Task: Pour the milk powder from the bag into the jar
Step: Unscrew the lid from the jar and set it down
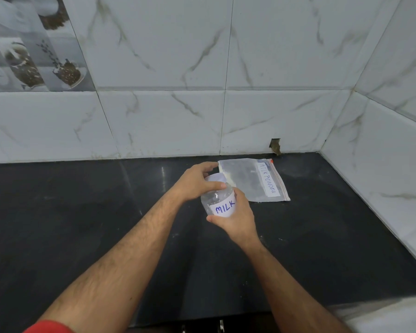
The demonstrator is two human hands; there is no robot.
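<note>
A clear plastic jar (217, 200) with a white label reading "MILK" is held above the black counter, tilted with its top away from me. My right hand (238, 218) grips the jar's body from the right and below. My left hand (197, 181) curls round the white lid (215, 177) at the jar's top. Behind the jar, a clear zip bag (252, 180) labelled "MILK POWDER" lies flat on the counter near the wall, touched by neither hand. A little white powder shows at its left end.
The black counter (82, 224) runs up to white marble-pattern wall tiles at the back and right. A small hole (275, 145) sits in the tile just behind the bag. The counter's front edge is near the frame's bottom.
</note>
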